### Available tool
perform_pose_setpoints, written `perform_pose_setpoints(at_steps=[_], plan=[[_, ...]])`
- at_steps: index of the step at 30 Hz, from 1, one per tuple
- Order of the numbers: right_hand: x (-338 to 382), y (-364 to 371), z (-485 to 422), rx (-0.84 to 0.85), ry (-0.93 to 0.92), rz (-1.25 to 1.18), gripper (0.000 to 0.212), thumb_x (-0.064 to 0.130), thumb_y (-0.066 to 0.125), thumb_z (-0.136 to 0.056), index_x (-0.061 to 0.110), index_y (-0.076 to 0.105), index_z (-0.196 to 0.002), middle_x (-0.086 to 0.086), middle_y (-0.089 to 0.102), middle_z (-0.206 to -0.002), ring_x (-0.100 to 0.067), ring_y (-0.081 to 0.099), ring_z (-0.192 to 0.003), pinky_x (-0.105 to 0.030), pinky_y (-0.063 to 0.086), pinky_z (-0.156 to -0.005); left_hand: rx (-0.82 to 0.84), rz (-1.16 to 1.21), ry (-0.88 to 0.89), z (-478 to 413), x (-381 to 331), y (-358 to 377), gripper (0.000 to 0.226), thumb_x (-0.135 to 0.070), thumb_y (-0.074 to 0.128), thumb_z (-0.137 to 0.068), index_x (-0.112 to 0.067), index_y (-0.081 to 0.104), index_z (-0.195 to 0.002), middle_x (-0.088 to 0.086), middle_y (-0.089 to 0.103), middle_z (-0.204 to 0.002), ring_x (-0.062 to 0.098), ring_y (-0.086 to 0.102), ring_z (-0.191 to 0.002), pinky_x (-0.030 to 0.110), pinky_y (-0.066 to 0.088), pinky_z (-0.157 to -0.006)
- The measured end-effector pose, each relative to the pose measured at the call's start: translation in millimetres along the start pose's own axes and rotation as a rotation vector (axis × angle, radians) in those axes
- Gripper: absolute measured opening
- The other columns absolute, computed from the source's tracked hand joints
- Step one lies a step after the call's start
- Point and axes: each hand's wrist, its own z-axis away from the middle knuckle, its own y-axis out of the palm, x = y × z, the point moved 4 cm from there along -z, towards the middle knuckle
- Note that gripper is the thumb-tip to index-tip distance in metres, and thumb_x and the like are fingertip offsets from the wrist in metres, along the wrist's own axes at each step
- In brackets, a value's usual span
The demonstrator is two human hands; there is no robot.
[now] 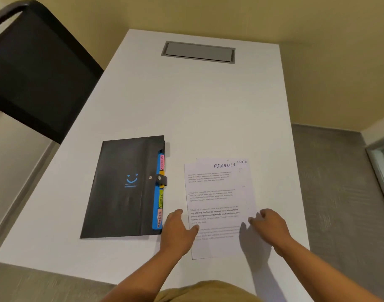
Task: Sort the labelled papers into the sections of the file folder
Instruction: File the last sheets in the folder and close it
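A black file folder (121, 190) lies closed on the white table (186, 110), its snap strap fastened. Coloured section tabs (161, 192) stick out along its right edge. To its right lies a stack of printed papers (219, 199); the top sheet is headed FINANCE, and a sheet under it shows at the top right. My left hand (178, 229) rests on the table at the stack's lower left edge, thumb on the paper. My right hand (269, 227) hovers at the stack's lower right edge with its fingers spread. Neither hand holds anything.
A grey cable hatch (198, 52) is set into the far end of the table. A black chair (34, 68) stands at the left. The table's near edge runs just under my forearms, with grey carpet (339, 192) at the right.
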Motion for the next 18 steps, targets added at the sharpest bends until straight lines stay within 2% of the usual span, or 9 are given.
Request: perform_pose_setpoints(at_steps=[1,3,5,8,9,11,12,15,18], plan=[[-3,0,-3,0.008,-0.014,0.009,0.036,0.027,0.066,-0.086,0.02,0.036,-0.068,0.001,0.045,-0.072,-0.023,0.048,-0.076,-0.032,0.038,-0.066,0.007,0.021,-0.038,-1,-4,5,0.065,-0.036,0.07,-0.086,-0.014,0.04,-0.14,0.002,0.048,-0.137,0.017,0.048,-0.122,0.026,0.043,-0.093],[-7,0,-8,0.013,-0.042,0.045,0.035,0.028,0.067,-0.086,0.018,0.038,-0.068,0.001,0.048,-0.072,-0.019,0.049,-0.069,-0.027,0.039,-0.059,0.006,0.086,-0.087,-2,-9,15,0.055,-0.033,0.072,-0.084,-0.014,0.046,-0.129,0.001,0.051,-0.128,0.013,0.05,-0.105,0.023,0.045,-0.083],[-8,3,-9,0.033,-0.078,0.117,0.028,0.028,0.067,-0.086,0.013,0.048,-0.074,-0.001,0.053,-0.075,-0.014,0.05,-0.065,-0.023,0.036,-0.051,-0.011,0.199,-0.143,-6,-9,26,0.054,-0.029,0.076,-0.081,-0.015,0.048,-0.124,0.001,0.052,-0.126,0.012,0.052,-0.1,0.028,0.05,-0.085],[-12,10,-12,0.086,-0.098,0.123,0.025,0.029,0.068,-0.085,0.011,0.051,-0.082,-0.005,0.057,-0.084,-0.016,0.054,-0.069,-0.021,0.035,-0.048,0.005,0.454,-0.263,-11,-10,38,0.079,-0.026,0.081,-0.075,-0.009,0.039,-0.139,0.004,0.049,-0.13,0.021,0.057,-0.109,0.04,0.052,-0.095],[-13,10,-13,0.087,-0.106,0.111,0.025,0.029,0.069,-0.084,0.012,0.05,-0.082,-0.006,0.058,-0.088,-0.018,0.056,-0.072,-0.021,0.036,-0.048,0.025,0.522,-0.295,-12,-11,41,0.085,-0.027,0.083,-0.073,-0.008,0.036,-0.142,0.004,0.05,-0.128,0.023,0.058,-0.11,0.042,0.052,-0.096],[-16,10,-14,0.081,-0.113,0.108,0.026,0.03,0.07,-0.082,0.015,0.049,-0.079,-0.009,0.059,-0.094,-0.022,0.059,-0.077,-0.021,0.037,-0.049,0.043,0.586,-0.341,-13,-14,46,0.085,-0.028,0.082,-0.074,-0.008,0.036,-0.143,0.001,0.056,-0.117,0.022,0.061,-0.106,0.04,0.052,-0.096],[-16,11,-14,0.084,-0.12,0.102,0.027,0.031,0.071,-0.082,0.015,0.049,-0.078,-0.01,0.059,-0.095,-0.024,0.059,-0.078,-0.022,0.037,-0.049,0.054,0.592,-0.361,-12,-16,45,0.077,-0.027,0.08,-0.077,-0.008,0.04,-0.14,0.001,0.059,-0.113,0.021,0.062,-0.101,0.037,0.054,-0.091],[-18,11,-16,0.095,-0.131,0.093,0.028,0.031,0.07,-0.082,0.01,0.053,-0.087,-0.011,0.058,-0.098,-0.023,0.058,-0.079,-0.022,0.037,-0.051,0.127,0.687,-0.38,-13,-18,47,0.04,-0.02,0.074,-0.084,-0.003,0.061,-0.117,0.01,0.072,-0.1,0.021,0.068,-0.078,0.028,0.055,-0.061],[-20,9,-18,0.099,-0.166,0.09,0.028,0.031,0.07,-0.083,0.01,0.051,-0.085,-0.01,0.058,-0.095,-0.018,0.053,-0.073,-0.02,0.032,-0.049,0.136,0.621,-0.36,-13,-20,46,0.011,-0.015,0.068,-0.088,-0.007,0.068,-0.095,0.007,0.073,-0.088,0.018,0.065,-0.066,0.024,0.049,-0.051]])
